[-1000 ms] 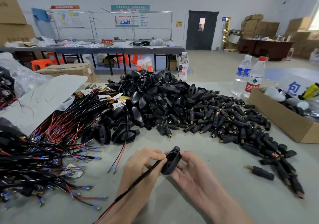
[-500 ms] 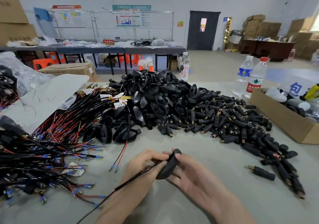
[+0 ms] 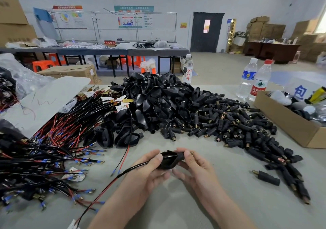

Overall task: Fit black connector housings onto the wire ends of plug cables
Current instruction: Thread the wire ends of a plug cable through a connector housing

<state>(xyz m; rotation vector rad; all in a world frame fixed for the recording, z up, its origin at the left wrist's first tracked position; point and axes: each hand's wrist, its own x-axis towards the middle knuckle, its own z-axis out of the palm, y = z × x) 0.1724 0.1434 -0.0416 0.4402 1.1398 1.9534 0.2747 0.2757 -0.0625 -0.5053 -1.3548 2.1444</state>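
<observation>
- Black connector housing (image 3: 168, 160): one in hand, held just above the table (image 3: 238, 204) near its front edge, between both hands.
- Left hand (image 3: 150, 173) grips its wide end, thumb on top and fingers curled beneath; one cable (image 3: 123, 173) trails from it down-left toward the near edge.
- Right hand (image 3: 195, 168) pinches the narrow neck; a brass tip seems to poke out by the fingertips, though it is tiny.
- Housing pile (image 3: 158, 101) and barrel-plug heap (image 3: 238, 128): too many to count. One lone plug (image 3: 267, 178) lies apart at right.
- Wire bundle (image 3: 53, 149) crowds the left side.
- Three bottles: blue-label bottle (image 3: 247, 78) and red-cap bottle (image 3: 260, 82) beside one cardboard box (image 3: 282, 121), third bottle (image 3: 188, 70) behind the pile.
- Bare tabletop lies in front of and right of the hands.
</observation>
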